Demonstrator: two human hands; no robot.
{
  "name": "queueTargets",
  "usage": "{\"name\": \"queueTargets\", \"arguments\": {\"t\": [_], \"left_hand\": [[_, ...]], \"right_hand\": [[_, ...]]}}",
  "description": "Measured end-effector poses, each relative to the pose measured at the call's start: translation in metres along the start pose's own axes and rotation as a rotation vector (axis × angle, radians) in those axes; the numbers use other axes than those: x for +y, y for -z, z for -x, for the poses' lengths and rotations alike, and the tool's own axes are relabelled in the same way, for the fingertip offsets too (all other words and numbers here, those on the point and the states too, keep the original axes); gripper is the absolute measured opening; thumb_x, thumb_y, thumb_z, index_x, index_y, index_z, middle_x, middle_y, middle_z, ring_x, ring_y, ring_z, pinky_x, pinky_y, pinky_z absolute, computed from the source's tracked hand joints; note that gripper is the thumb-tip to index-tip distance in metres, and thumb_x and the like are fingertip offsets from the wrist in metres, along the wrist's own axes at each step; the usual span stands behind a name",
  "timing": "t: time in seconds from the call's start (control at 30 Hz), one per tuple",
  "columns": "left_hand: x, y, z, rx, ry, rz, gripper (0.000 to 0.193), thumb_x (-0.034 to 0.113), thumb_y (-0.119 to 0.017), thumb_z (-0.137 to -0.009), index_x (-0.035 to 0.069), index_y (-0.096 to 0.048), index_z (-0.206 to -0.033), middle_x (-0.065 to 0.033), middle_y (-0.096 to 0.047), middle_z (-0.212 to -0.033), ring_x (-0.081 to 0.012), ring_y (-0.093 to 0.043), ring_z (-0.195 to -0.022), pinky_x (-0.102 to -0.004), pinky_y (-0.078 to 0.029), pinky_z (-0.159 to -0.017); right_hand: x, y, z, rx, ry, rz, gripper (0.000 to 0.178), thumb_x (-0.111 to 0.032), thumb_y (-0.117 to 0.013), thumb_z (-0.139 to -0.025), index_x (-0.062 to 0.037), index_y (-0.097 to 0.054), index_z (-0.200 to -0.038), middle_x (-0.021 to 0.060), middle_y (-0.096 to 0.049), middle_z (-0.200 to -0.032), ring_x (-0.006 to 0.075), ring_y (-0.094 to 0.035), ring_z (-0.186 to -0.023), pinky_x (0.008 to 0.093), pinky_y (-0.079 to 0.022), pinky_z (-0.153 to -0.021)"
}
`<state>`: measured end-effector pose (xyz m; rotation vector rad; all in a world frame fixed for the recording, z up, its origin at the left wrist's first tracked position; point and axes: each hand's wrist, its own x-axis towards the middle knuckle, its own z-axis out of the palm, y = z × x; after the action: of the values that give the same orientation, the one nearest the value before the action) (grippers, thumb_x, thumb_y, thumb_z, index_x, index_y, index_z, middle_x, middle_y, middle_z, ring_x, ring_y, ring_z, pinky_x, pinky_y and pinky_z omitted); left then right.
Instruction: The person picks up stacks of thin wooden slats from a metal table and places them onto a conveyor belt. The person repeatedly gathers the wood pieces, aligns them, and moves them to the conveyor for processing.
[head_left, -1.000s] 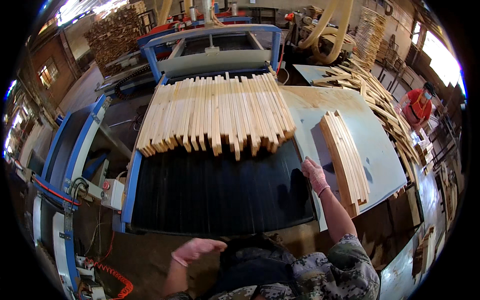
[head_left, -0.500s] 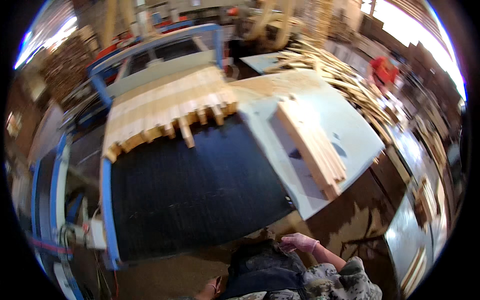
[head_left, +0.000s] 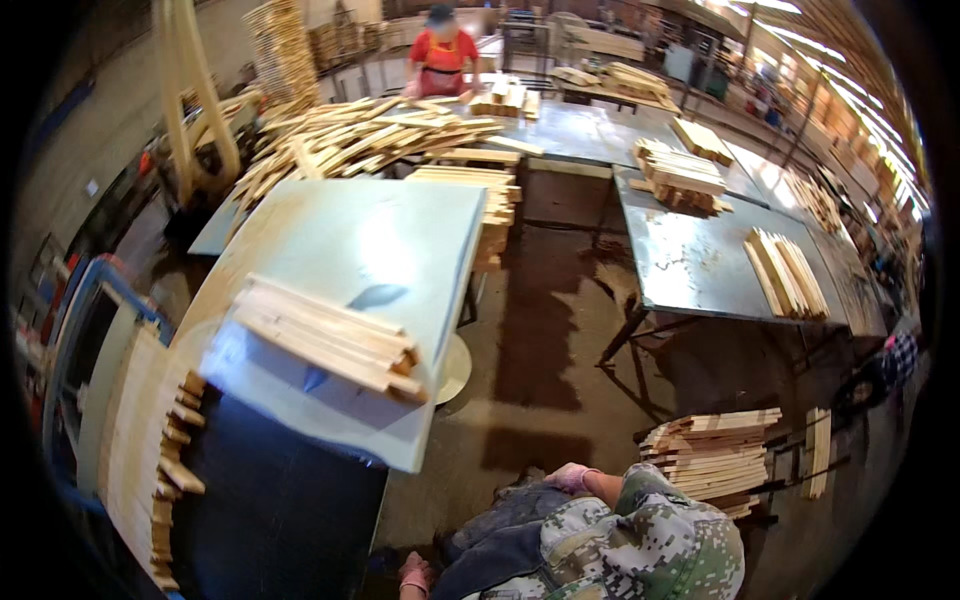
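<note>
My right hand (head_left: 570, 477), in a pale pink glove, hangs beside the dark apron (head_left: 510, 525) at my front. Its fingers point away and are mostly hidden, and no object shows in it. At the lower edge is my left hand (head_left: 416, 573), also gloved, low beside the apron and near the black conveyor belt (head_left: 270, 490). Its finger posture is too small to make out. Ahead and to the left, apart from both hands, a row of wooden strips (head_left: 325, 335) lies on the pale sheet-topped table (head_left: 420, 240).
Wooden boards (head_left: 130, 450) lie edge to edge on the machine at left. Loose sticks (head_left: 360, 140) are heaped behind the table, near a person in red (head_left: 443, 60). At right stand a metal-topped table (head_left: 690, 265) and a low stack of strips (head_left: 710, 455).
My view has swung right, shifting the machine and pale table leftward. The metal-topped table and low stack now show fully. My left gloved hand has come into view.
</note>
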<state>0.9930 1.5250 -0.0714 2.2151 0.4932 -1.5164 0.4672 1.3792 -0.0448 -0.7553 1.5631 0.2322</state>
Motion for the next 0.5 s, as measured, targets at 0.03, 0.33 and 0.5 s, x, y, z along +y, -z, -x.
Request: {"name": "queueTargets", "arguments": {"t": [0.03, 0.33, 0.5], "left_hand": [[0.009, -0.004, 0.018, -0.013, -0.017, 0.009, 0.031, 0.034, -0.062, -0.098, 0.015, -0.056, -0.074, -0.0047, -0.056, -0.063, -0.0215, -0.034, -0.041, -0.0396, -0.024, -0.04], [0.052, -0.202, 0.073, -0.083, -0.314, -0.467, 0.038, 0.043, -0.073, -0.093, 0.013, -0.06, -0.074, -0.0076, -0.062, -0.073, -0.0236, -0.047, -0.054, -0.0424, -0.038, -0.049], [0.093, -0.291, 0.123, -0.126, -0.402, -0.655, 0.036, 0.041, -0.072, -0.092, 0.013, -0.058, -0.073, -0.0069, -0.06, -0.071, -0.0233, -0.047, -0.054, -0.0418, -0.038, -0.049]], "right_hand": [[-0.004, 0.002, -0.001, -0.009, 0.08, 0.089, 0.025, -0.031, -0.064, -0.102, -0.0123, -0.078, -0.109, 0.0027, -0.07, -0.088, 0.0168, -0.063, -0.073, 0.0355, -0.052, -0.065], [0.047, 0.134, -0.02, 0.209, 0.186, 0.071, 0.038, -0.037, -0.055, -0.099, -0.0081, -0.076, -0.11, 0.0189, -0.074, -0.112, 0.0369, -0.071, -0.1, 0.049, -0.055, -0.085], [0.017, 0.195, -0.004, 0.393, 0.426, 0.127, 0.044, -0.042, -0.052, -0.105, -0.0064, -0.073, -0.119, 0.0182, -0.074, -0.122, 0.0381, -0.069, -0.115, 0.0488, -0.053, -0.098]]}}
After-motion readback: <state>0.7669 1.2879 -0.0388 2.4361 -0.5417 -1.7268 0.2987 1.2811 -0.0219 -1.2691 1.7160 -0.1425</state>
